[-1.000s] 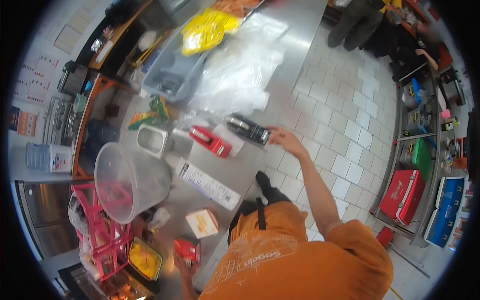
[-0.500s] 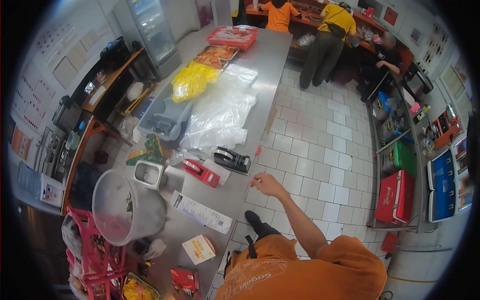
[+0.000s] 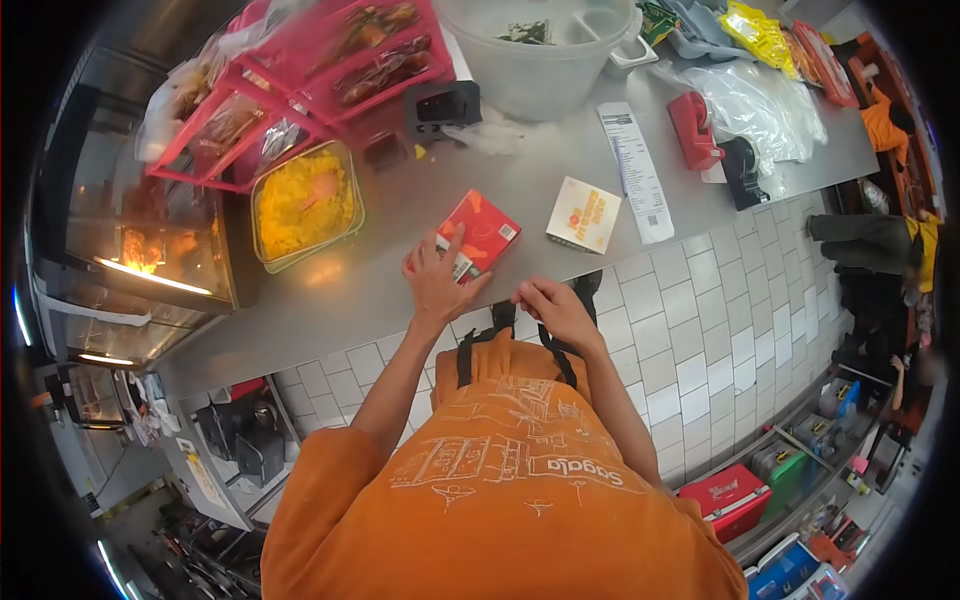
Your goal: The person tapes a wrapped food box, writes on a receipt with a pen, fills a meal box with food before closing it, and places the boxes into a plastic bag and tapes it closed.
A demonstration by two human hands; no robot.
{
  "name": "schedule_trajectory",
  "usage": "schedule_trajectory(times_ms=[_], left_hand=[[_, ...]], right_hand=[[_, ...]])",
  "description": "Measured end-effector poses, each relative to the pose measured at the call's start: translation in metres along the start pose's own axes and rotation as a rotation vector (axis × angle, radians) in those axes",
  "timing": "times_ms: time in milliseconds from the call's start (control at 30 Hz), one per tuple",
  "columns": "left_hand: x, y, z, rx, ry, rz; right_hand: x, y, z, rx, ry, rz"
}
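A red cardboard box (image 3: 485, 225) with a barcode label lies near the front edge of the steel counter. My left hand (image 3: 437, 272) grips its left end, fingers over the top and thumb along the near side. My right hand (image 3: 558, 312) is closed just off the counter's edge, fingertips pressed together; whatever they hold, if anything, is hidden. Beyond it, to the right of the red box, sits a cream box (image 3: 584, 216) with yellow and red lettering. A long printed receipt (image 3: 636, 175) lies farther right.
Yellow food fills a glass dish (image 3: 308, 205) at left, beside pink baskets (image 3: 245, 125). Behind stand a black device (image 3: 442, 108) and a large clear tub (image 3: 535, 75). A red tape dispenser (image 3: 692, 130), black dispenser (image 3: 742, 172) and plastic bags (image 3: 765, 110) are at right.
My view has swung down and left, bringing both hands and the red box to the middle. My right hand has come in near the counter's edge, closer to my left hand.
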State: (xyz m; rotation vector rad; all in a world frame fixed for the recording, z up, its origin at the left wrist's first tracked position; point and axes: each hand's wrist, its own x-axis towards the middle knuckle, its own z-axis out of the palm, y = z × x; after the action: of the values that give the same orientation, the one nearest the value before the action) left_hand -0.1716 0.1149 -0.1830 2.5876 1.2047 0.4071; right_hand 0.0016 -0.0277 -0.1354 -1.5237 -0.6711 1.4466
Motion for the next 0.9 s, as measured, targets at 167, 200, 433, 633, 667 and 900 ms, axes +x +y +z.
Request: schedule_trajectory(times_ms=[167,200,433,633,667,900], left_hand=[[-0.002,0.0,-0.001,-0.012,-0.004,-0.012],[-0.001,0.0,-0.001,-0.006,-0.021,-0.034],[-0.002,-0.001,-0.006,-0.038,-0.104,-0.061],[-0.001,-0.004,-0.005,-0.036,-0.095,-0.048],[0.0,-0.005,-0.005,-0.001,-0.105,-0.045],[-0.001,-0.007,0.002,-0.024,-0.046,-0.036]], right_hand=[[0.052,0.022,0.032,-0.075,0.092,-0.065],[0.065,0.029,0.034,-0.08,0.099,-0.071],[0.084,0.043,0.046,-0.392,0.335,0.006],[0.094,0.072,0.038,-0.321,0.312,0.045],[0.096,0.071,0.038,-0.259,0.334,0.034],[0.088,0.062,0.041,-0.243,0.426,0.085]])
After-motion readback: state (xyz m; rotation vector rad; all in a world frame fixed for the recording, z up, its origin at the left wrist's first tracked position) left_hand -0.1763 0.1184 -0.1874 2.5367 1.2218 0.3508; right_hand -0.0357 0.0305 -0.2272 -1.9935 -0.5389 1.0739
